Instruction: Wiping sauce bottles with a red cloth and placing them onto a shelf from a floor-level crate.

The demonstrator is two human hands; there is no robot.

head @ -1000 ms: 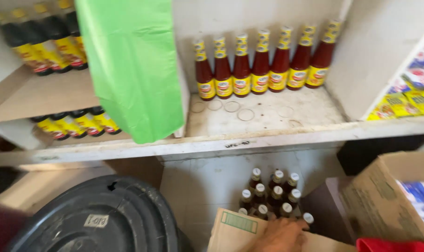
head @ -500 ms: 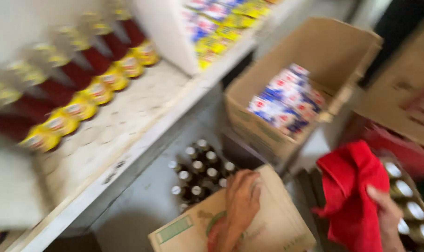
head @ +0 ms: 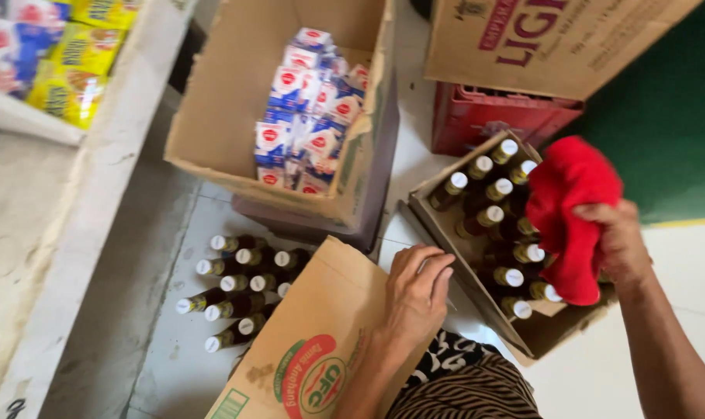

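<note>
My left hand rests flat on the edge of a brown cardboard box flap with a red and green round logo. My right hand grips a red cloth held over an open carton of dark bottles with white caps. On the floor under the shelf stand several more dark bottles with white caps, just left of the box flap.
An open cardboard box holds blue, white and red packets. A red plastic crate sits under another large carton. A white concrete shelf edge runs along the left, with yellow and blue packets above.
The view has swung right and down, away from the shelf of red sauce bottles. My right hand has lifted the red cloth higher over the bottle carton; my left hand stays on the box flap.
</note>
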